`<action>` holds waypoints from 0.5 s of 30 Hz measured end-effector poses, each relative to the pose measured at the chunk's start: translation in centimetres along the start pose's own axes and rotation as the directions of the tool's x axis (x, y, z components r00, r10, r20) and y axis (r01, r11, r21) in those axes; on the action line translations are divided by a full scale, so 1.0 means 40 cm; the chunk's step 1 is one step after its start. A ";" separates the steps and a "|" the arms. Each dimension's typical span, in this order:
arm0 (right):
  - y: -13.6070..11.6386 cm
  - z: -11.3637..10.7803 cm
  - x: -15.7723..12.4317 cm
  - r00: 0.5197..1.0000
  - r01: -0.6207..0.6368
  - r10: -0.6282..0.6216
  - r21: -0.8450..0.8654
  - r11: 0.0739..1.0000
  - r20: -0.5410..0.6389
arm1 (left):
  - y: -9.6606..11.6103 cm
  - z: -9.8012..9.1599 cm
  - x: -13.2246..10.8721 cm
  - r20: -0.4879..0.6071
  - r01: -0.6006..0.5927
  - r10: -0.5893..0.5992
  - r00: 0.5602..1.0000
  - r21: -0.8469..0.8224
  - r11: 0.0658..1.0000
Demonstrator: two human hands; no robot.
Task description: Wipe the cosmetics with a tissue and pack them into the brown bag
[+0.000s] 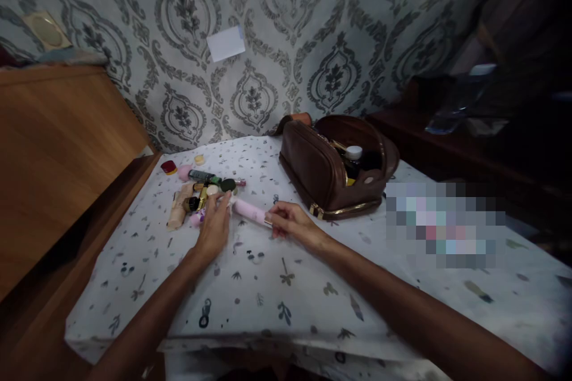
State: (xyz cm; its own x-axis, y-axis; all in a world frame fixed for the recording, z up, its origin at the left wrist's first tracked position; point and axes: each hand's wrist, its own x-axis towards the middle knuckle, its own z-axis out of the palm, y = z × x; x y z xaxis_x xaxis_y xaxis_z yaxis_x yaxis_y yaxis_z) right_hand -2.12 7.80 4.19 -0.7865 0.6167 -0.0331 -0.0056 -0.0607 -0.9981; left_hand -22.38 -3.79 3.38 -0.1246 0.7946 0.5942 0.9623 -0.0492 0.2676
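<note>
A light pink tube (250,212) lies slanted above the patterned cloth. My right hand (292,227) pinches its right end between thumb and fingers. At the tube's left end, my left hand (215,227) has its fingers stretched out beside a cluster of small cosmetics; whether it touches the tube is unclear. That cluster includes a beige squeeze tube (179,207), a dark green bottle (202,176), a round dark green item (228,185) and a small black-capped bottle (192,203). Part of the group is hidden behind my left fingers.
An unzipped brown toiletry bag (313,161) stands at the back right, with a white-capped container (354,153) inside. A red jar (168,166) sits far left. Wooden furniture (67,149) borders the table's left side. A blurred-out patch (447,226) covers something at right.
</note>
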 end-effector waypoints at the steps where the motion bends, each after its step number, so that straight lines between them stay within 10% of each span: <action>1: 0.000 0.003 -0.001 1.000 -0.001 0.001 -0.003 1.000 0.003 | 0.021 0.002 0.000 -0.005 -0.017 0.017 1.000 -0.007 1.000; 7: 0.004 0.009 -0.001 0.999 0.036 -0.037 0.028 0.999 0.020 | 0.110 0.002 0.009 0.109 -0.179 0.177 0.978 0.014 0.984; 15: -0.001 0.002 -0.002 1.000 -0.019 0.021 0.180 0.983 -0.005 | -0.020 -0.011 0.080 -0.142 0.102 -0.093 0.986 0.056 0.993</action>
State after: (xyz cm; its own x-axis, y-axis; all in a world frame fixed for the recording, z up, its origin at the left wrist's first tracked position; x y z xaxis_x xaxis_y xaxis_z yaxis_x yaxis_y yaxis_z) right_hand -2.10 7.70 4.22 -0.7833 0.6193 -0.0539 -0.1016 -0.2131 -0.9717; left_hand -23.65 -1.46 5.39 -0.2465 0.7019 0.6683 0.9566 0.0656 0.2839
